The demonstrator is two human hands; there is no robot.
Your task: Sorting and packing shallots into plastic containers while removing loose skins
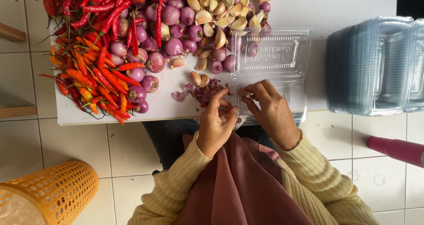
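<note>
Flanking both hands [247, 114]: shallots [172, 35], chillies [95, 70], clear tray [276, 70].

Floor [79, 145]: white square tiles w/ thin grey grout lines, even soft light, no hard shadows. Low white table [335, 4] sits on it, top centre. Orange perforated basket [53, 192] on the floor below-left of the table. Wooden furniture edges [13, 33] just left of the table. Pink cylindrical object [397, 150] lies on the tiles below-right of the table. Dark strip [410, 0] beyond the table's top-right corner.
</note>
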